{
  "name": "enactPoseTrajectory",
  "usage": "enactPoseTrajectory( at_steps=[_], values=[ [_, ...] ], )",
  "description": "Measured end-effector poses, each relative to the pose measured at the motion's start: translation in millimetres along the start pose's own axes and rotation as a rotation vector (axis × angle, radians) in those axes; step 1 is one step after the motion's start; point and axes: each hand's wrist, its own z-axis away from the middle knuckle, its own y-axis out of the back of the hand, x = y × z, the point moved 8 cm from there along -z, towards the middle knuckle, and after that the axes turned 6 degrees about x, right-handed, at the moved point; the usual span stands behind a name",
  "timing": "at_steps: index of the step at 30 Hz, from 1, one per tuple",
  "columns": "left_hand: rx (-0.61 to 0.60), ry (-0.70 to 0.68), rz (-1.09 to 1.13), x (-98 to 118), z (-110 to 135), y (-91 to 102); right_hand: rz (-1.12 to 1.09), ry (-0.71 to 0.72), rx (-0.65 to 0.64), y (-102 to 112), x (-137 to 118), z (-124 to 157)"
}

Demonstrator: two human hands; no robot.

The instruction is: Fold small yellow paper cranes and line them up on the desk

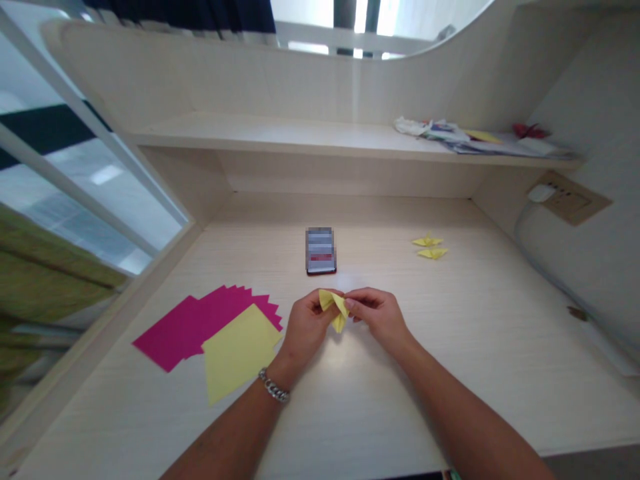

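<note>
A partly folded piece of yellow paper (334,308) is held between both hands above the desk. My left hand (310,321), with a silver chain bracelet (274,387) at its wrist, is closed on the paper's left side. My right hand (379,313) pinches its right edge between thumb and fingers. Two small yellow origami cranes (433,253) lie on the desk to the right, one behind the other. On the left, a yellow square sheet (240,353) overlaps a fanned stack of magenta sheets (200,325).
A phone (321,251) with a blurred screen lies beyond my hands. Papers (465,137) rest on the raised shelf (280,139) at the back. A cable (537,260) hangs from a wall socket (570,198) on the right. The desk's raised left edge (100,340) borders the work surface.
</note>
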Motion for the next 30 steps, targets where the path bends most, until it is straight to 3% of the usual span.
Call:
enactPoseTrajectory(
  at_steps=[6,16,23,30],
  values=[
    [0.01,0.004,-0.069,2.7,-0.1,1.1,-0.038,-0.057,-0.024,1.3,12.1,-3.4],
    [0.057,-0.01,-0.105,5.2,-0.2,4.6,0.064,0.044,-0.07,1.5,8.6,-5.1],
    [-0.011,0.041,-0.111,3.1,1.1,-0.4,-0.042,-0.012,-0.064,3.1,14.8,-8.1],
    [-0.013,-0.018,-0.178,5.9,1.5,-1.8,-0.031,-0.097,-0.04,3.1,22.8,-7.8]
  ],
)
